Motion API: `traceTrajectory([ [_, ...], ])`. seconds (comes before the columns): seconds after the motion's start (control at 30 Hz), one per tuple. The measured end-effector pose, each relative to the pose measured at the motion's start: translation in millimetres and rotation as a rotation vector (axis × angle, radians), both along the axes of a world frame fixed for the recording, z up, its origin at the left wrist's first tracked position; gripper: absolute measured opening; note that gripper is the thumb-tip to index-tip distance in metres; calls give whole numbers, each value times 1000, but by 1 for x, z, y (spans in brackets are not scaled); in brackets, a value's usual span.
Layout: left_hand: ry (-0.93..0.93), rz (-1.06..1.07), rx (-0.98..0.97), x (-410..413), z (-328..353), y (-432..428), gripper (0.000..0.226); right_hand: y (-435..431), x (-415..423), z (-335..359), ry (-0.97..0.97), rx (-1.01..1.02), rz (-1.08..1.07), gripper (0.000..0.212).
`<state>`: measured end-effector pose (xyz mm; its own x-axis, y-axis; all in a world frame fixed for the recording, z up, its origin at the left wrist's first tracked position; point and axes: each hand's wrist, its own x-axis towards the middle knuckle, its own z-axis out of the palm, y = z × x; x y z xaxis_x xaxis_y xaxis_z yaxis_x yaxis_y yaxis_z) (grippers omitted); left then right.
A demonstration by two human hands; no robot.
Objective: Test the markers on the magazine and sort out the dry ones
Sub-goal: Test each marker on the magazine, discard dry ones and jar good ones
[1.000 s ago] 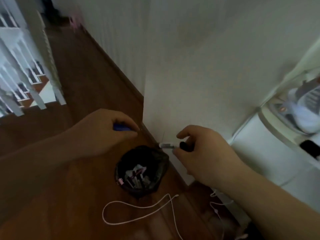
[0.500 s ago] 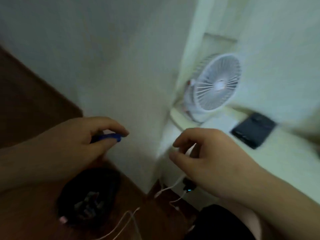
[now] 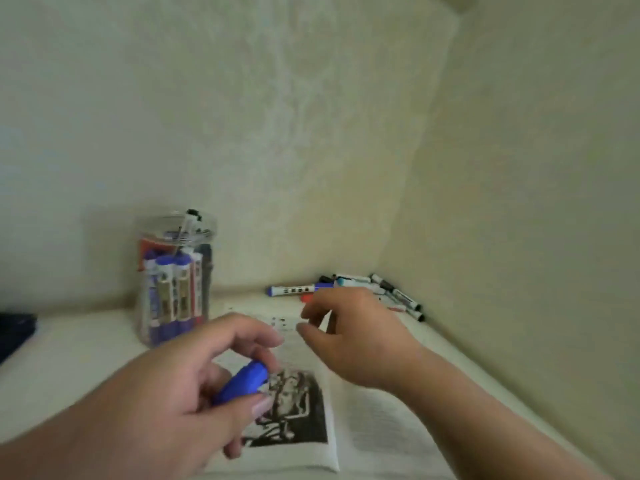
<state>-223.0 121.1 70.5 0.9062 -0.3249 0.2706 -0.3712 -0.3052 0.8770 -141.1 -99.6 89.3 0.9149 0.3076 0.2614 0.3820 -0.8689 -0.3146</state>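
An open magazine (image 3: pixel 374 424) with a dark picture on its left page lies on the white table (image 3: pixel 69 368). My left hand (image 3: pixel 166 403) hovers over its left page and pinches a blue marker cap (image 3: pixel 244 381) between thumb and fingers. My right hand (image 3: pixel 356 337) hangs above the top of the magazine with loosely curled fingers and holds nothing. Just beyond it, several loose markers (image 3: pixel 291 290) lie in a heap in the table's corner. A clear plastic jar (image 3: pixel 175 282) at the back left holds several upright blue and red markers.
Cream walls meet in a corner close behind and to the right of the table. A dark flat object (image 3: pixel 14 330) lies at the table's left edge.
The view swung from a black bin on the floor, past a fan, up to the table. My right hand held a marker over the bin and now holds nothing. My left hand kept the blue cap.
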Motion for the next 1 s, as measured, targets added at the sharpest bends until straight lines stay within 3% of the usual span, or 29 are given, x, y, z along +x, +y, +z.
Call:
traceTrajectory([
  [0.1, -38, -114, 211, 48, 6, -66, 39, -72, 49, -6, 4, -56, -245, 5],
  [0.23, 28, -126, 221, 112, -3, -108, 24, -127, 103, -28, 34, -88, -442, 20],
  [0.4, 63, -80, 223, 165, -38, -129, 35, -150, 150, -62, 73, -67, -475, 42],
  [0.57, -55, -51, 207, 172, -62, -122, 42, -155, 156, -78, 33, -245, -463, 28],
  [0.73, -272, 37, 266, 177, -67, -119, 26, -151, 137, -56, 14, -176, -391, 28],
  [0.83, -352, 59, 348, 179, -68, -121, 25, -149, 115, -36, 26, 138, -303, 12],
  [0.93, -338, 59, 311, 174, -69, -122, 47, -140, 93, -12, 113, 598, -150, 10],
  [1.0, -333, 18, 332, 168, -68, -122, 52, -130, 85, -3, 160, 798, -58, 6],
])
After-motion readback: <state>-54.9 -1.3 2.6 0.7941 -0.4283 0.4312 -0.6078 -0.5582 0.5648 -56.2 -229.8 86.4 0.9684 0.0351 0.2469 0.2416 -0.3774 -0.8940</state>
